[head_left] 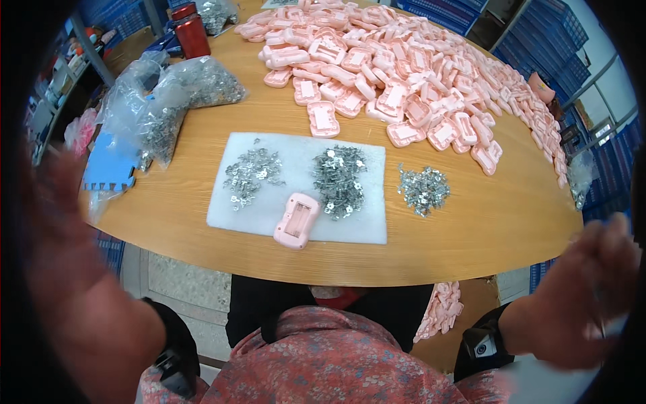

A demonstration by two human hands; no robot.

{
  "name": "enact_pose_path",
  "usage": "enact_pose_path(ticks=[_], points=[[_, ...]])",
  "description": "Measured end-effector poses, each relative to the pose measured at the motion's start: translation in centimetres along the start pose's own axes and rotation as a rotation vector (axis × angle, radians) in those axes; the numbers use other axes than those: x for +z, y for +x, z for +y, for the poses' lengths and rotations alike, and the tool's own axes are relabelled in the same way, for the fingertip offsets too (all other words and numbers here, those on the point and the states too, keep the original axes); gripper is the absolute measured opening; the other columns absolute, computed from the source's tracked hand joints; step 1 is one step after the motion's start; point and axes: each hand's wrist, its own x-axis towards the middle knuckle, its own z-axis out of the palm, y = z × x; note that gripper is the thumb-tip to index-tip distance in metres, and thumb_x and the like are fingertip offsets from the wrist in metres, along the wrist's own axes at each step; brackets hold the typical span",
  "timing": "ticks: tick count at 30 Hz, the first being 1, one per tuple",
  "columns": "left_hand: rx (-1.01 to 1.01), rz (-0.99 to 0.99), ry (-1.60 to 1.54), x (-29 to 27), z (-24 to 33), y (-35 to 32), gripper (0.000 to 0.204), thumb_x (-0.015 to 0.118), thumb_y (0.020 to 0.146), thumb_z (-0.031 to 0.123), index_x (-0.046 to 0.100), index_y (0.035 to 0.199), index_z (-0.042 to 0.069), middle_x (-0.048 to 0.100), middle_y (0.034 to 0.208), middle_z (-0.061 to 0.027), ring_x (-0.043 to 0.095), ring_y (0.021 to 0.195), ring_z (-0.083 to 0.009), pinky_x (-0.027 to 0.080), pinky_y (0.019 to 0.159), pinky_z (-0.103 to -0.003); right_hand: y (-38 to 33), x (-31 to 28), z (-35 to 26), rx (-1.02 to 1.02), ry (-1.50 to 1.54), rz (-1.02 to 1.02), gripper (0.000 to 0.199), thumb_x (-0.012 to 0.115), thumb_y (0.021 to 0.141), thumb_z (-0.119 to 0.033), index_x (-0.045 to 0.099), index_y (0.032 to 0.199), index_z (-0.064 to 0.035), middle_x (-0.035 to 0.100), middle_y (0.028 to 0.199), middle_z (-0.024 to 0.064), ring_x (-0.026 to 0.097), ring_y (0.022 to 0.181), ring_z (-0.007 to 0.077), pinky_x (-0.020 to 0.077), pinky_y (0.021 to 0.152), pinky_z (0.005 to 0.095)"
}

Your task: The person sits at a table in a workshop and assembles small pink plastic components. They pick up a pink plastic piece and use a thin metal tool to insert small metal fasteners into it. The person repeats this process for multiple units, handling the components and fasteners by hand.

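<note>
Both hands off the desk, a pink casing resting on the white mat

The person's left hand (74,269) is raised beyond the left end of the desk (471,229), badly blurred; whether it grasps anything I cannot tell. The right hand (572,303) is out past the desk's near right edge, its fingers drawn together, but blur hides whether something is pinched there. Each wrist wears a black band (481,347) with a small device on it.

The pink casing (296,221) lies near the middle of the near edge of the white mat (367,229), well apart from both hands, its hollow recess facing up and its lower end jutting past that edge. Toward the mat's left edge spreads a loose pile of metal pieces (252,176); a denser pile (340,182) sits right of the mat's centre, and a third pile (424,190) lies on bare wood just beside the mat's right edge.

A great heap of pink shells (404,74) runs along the desk's far edge and down its right side. By the left edge are clear bags (195,84) of metal pieces and a blue foam tile (108,161); a red jar (192,34) stands toward the far left.
</note>
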Motion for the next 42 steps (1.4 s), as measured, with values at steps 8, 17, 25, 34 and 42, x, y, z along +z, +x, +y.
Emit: enact_pose_path(ticks=[8,17,25,34,42], points=[[-0.547,-0.275,0.976,-1.4,-11.1,-9.9,0.058,0.078,0.078,0.019,0.056,0.129,0.004,0.063,0.098,-0.0128,0.061,0.087,-0.0247,0.05,0.072,-0.034,-9.2,-1.4,7.6,0.746,-0.295,-0.095,0.018,0.054,0.097,-0.011,0.065,0.096,0.0033,0.066,0.085,0.0093,0.06,0.068,0.013,0.0468,0.062,0.0241],[-0.569,-0.467,1.29,0.7,-13.6,-11.0,0.076,0.077,0.07,0.02,0.046,0.138,0.006,0.056,0.096,-0.0153,0.057,0.089,-0.0337,0.049,0.078,-0.043,-11.6,1.7,8.2,0.628,-0.479,-0.408,0.008,0.065,0.089,-0.009,0.068,0.088,-0.0009,0.063,0.072,0.0095,0.06,0.062,0.0195,0.0452,0.058,0.0293],[-0.366,-0.344,1.142,1.0,-13.0,-10.8,0.084,0.075,0.065,0.007,0.041,0.141,-0.001,0.054,0.098,-0.0176,0.053,0.092,-0.0354,0.046,0.081,-0.044,-11.7,4.6,8.4,1.036,0.025,-0.168,0.022,0.062,0.094,-0.008,0.061,0.114,0.0009,0.066,0.09,0.0042,0.059,0.074,0.0079,0.048,0.067,0.0235],[-0.739,-0.52,0.463,3.0,-12.1,-11.9,0.091,0.082,0.074,0.02,0.032,0.147,-0.001,0.056,0.106,-0.0129,0.057,0.097,-0.0274,0.048,0.086,-0.036,-13.5,4.0,9.4,1.34,0.364,-0.378,0.029,0.059,0.097,-0.006,0.055,0.125,0.0004,0.065,0.101,0.0027,0.061,0.083,0.0064,0.0496,0.075,0.0214],[-1.458,-0.612,-0.469,0.7,-13.9,-10.6,0.068,0.056,0.1,0.034,0.025,0.152,0.001,0.061,0.092,-0.0051,0.059,0.084,-0.0136,0.05,0.078,-0.029,-11.3,5.7,9.5,1.113,0.157,-0.443,0.032,0.067,0.092,-0.01,0.058,0.12,0.0006,0.066,0.101,0.0014,0.058,0.077,0.0048,0.0481,0.068,0.0214]])
